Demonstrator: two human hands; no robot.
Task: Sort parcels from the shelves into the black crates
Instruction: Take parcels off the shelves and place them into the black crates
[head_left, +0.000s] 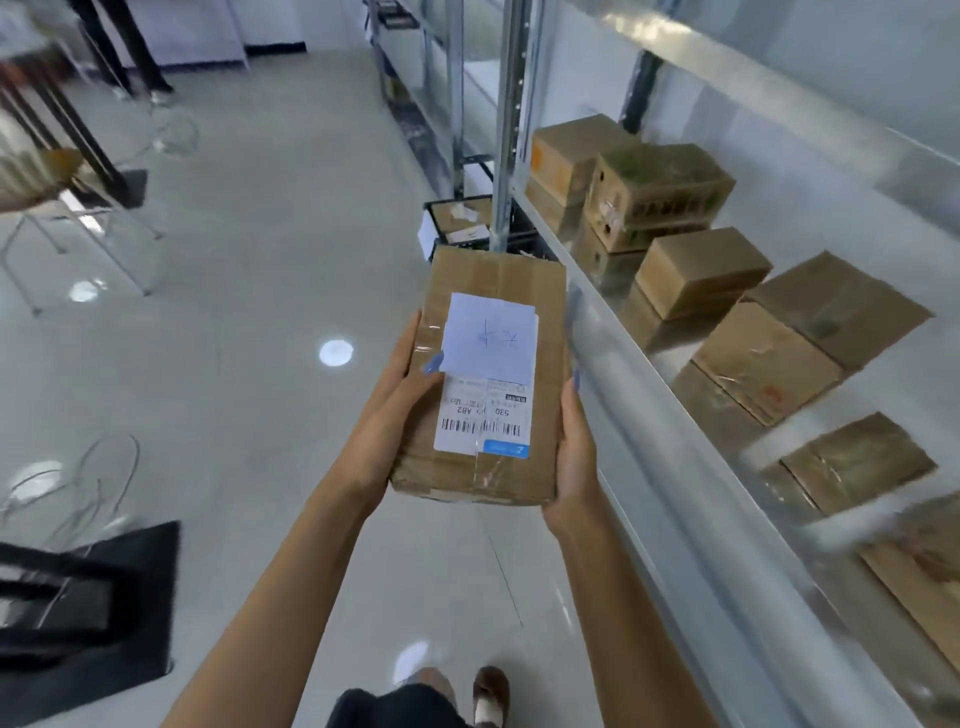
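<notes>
— What lies closest?
— One brown shoe (491, 691) on the pale floor (260, 312), nearer than the parcel and straight below it.
— And the hands?
— Two, both on the one parcel (485, 374). The left hand (387, 421) grips its left edge: the thumb (423, 366) lies on the top face, and the other fingers go underneath, out of sight. The right hand (571, 457) clamps the right edge, its fingers (570, 395) pressed together along the side.
— Where is the parcel?
— In the air between the hands, lying flat. Two papers are stuck on it: a white slip (491, 338) with handwriting and, nearer, a shipping label (483, 415) with barcodes.
— To its right?
— The metal shelf (649, 395), just beside the parcel. On it stand cardboard boxes (701, 270), some stacked. I count six tops, but blur hides the exact number.
— Beyond the parcel?
— One black crate (462, 223) on the floor at the shelf's upright, with something pale inside. Far beyond and left of the parcel stand a person's legs (140, 57).
</notes>
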